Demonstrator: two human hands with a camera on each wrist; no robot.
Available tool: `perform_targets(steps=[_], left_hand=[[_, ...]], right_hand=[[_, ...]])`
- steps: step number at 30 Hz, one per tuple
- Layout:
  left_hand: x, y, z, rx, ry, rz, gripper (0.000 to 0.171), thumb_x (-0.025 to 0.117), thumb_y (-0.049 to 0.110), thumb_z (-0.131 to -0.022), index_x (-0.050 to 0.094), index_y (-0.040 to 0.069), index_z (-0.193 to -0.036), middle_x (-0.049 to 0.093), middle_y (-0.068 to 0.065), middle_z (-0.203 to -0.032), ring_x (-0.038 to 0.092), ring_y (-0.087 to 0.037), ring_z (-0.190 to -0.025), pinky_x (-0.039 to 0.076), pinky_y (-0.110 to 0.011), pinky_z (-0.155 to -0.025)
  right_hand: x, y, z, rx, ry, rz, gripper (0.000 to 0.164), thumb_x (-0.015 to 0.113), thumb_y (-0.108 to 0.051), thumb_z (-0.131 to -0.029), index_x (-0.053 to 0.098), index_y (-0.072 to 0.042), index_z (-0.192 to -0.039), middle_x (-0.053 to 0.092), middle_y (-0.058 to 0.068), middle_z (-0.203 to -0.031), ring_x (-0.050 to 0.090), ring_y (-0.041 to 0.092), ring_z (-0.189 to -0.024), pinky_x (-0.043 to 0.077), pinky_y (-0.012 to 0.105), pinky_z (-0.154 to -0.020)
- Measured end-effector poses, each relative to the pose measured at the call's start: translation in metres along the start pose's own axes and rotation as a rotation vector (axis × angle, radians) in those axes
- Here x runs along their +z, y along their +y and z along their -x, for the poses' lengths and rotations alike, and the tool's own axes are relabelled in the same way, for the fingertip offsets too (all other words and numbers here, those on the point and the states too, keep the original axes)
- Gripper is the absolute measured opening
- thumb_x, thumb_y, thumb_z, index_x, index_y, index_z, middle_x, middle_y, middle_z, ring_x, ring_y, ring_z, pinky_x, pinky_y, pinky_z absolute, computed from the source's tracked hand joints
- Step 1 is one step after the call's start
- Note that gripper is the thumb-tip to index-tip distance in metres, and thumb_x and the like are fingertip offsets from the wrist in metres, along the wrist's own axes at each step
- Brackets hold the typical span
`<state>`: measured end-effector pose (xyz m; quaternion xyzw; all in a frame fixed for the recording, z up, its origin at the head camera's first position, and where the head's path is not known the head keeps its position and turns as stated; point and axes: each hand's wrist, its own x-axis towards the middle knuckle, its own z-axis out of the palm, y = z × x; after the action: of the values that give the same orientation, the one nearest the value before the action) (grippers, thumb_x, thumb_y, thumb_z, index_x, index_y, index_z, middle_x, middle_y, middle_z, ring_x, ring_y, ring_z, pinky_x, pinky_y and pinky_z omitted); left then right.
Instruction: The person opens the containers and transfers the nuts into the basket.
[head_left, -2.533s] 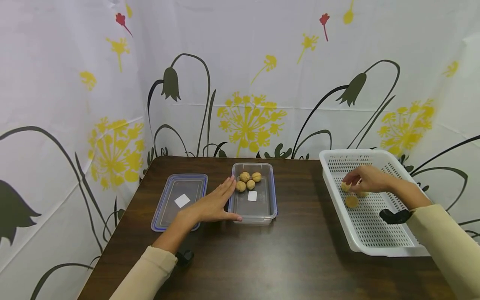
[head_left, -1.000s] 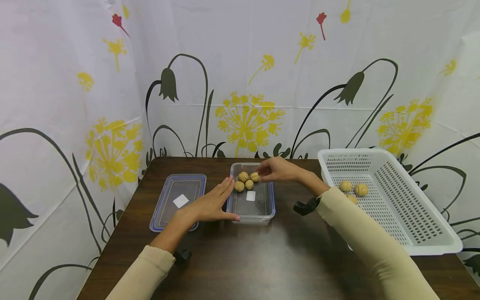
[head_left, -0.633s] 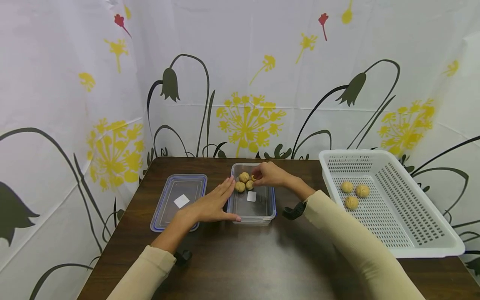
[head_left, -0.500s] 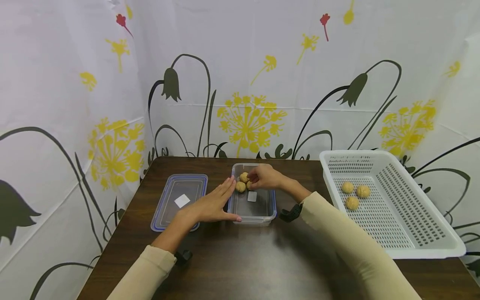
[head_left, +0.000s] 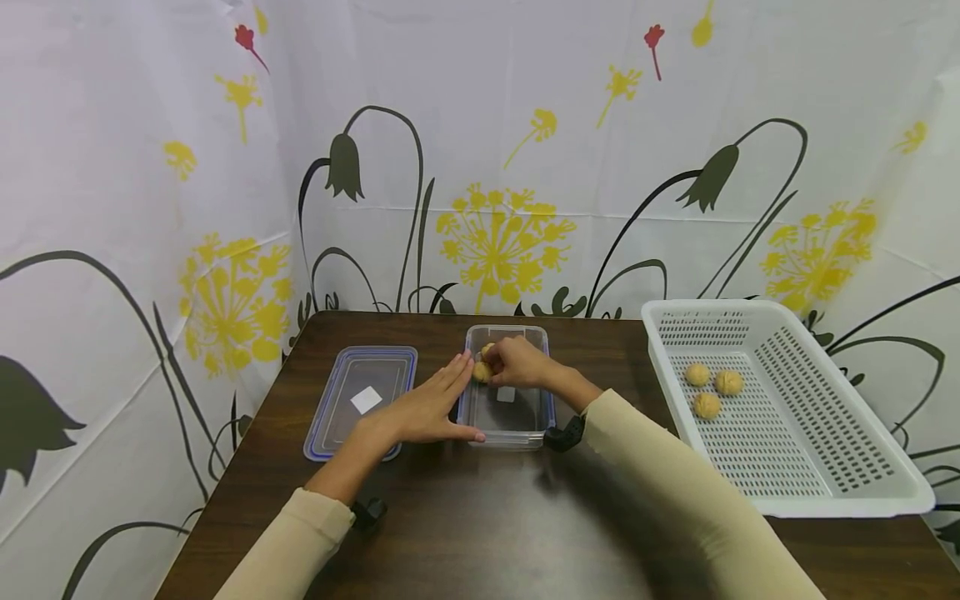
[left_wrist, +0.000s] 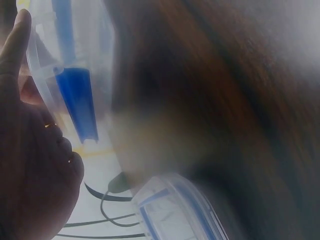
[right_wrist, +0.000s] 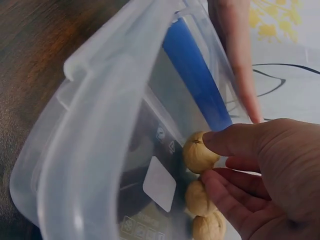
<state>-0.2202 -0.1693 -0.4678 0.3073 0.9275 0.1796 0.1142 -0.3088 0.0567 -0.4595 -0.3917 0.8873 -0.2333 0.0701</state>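
Note:
A clear plastic container (head_left: pixel 517 425) with blue side clips stands on the table and holds several walnuts. My left hand (head_left: pixel 420 407), fingers straight, rests against its left rim. Over the container, my right hand (head_left: pixel 521 363) reaches inside. In the right wrist view, its thumb and fingers pinch a walnut (right_wrist: pixel 199 154) near the left wall. Two more walnuts (right_wrist: pixel 199 197) lie beside it under the fingers; in the head view the hand hides part of the group. In the left wrist view, a blue clip (left_wrist: pixel 77 102) shows beside the left hand.
A clear lid (head_left: pixel 337 417) with a blue seal and a white sticker lies left of the container. To the right stands a white perforated basket (head_left: pixel 832 400) with three walnuts (head_left: pixel 707 406). A printed curtain hangs behind the table.
My right hand has left the basket, where a walnut stays among three, and moved left into the container, then across to its left walnuts. My left hand has kept its place.

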Motion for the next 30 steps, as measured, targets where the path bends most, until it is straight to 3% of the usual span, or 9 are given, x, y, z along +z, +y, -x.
perform_targets(steps=[4, 10, 17, 30], left_hand=[[0.000, 0.000, 0.000, 0.009, 0.010, 0.010, 0.122, 0.074, 0.065, -0.092, 0.008, -0.003, -0.168, -0.002, -0.020, -0.177, 0.003, -0.037, -0.164, 0.017, -0.056, -0.130], [-0.001, 0.002, 0.000, 0.013, 0.016, 0.010, 0.121, 0.075, 0.063, -0.091, 0.010, -0.005, -0.167, 0.000, -0.022, -0.177, 0.004, -0.037, -0.164, 0.016, -0.055, -0.131], [-0.001, 0.001, 0.000, 0.017, 0.017, 0.014, 0.122, 0.076, 0.062, -0.091, 0.009, -0.006, -0.167, 0.000, -0.022, -0.177, 0.004, -0.038, -0.164, 0.017, -0.056, -0.130], [0.000, 0.001, 0.000, 0.015, 0.010, 0.002, 0.121, 0.075, 0.062, -0.092, 0.008, -0.004, -0.168, -0.001, -0.021, -0.177, 0.003, -0.035, -0.164, 0.016, -0.054, -0.131]], right_hand=[[0.003, -0.001, -0.001, -0.008, 0.003, 0.036, 0.023, 0.086, -0.006, -0.084, 0.078, 0.001, -0.104, 0.075, 0.006, -0.086, 0.064, 0.011, -0.074, 0.056, 0.024, -0.071], [0.008, 0.000, -0.001, -0.037, -0.009, 0.066, 0.018, 0.086, -0.005, -0.079, 0.078, -0.002, -0.095, 0.077, 0.007, -0.086, 0.068, 0.011, -0.074, 0.058, 0.024, -0.070], [0.017, 0.000, 0.000, -0.041, -0.015, 0.098, 0.021, 0.090, -0.012, -0.079, 0.080, -0.005, -0.096, 0.078, 0.004, -0.082, 0.066, 0.008, -0.070, 0.056, 0.021, -0.067], [0.024, -0.001, 0.000, -0.025, -0.009, 0.065, 0.020, 0.093, -0.011, -0.080, 0.079, -0.003, -0.093, 0.075, 0.003, -0.079, 0.065, 0.008, -0.068, 0.053, 0.019, -0.063]])
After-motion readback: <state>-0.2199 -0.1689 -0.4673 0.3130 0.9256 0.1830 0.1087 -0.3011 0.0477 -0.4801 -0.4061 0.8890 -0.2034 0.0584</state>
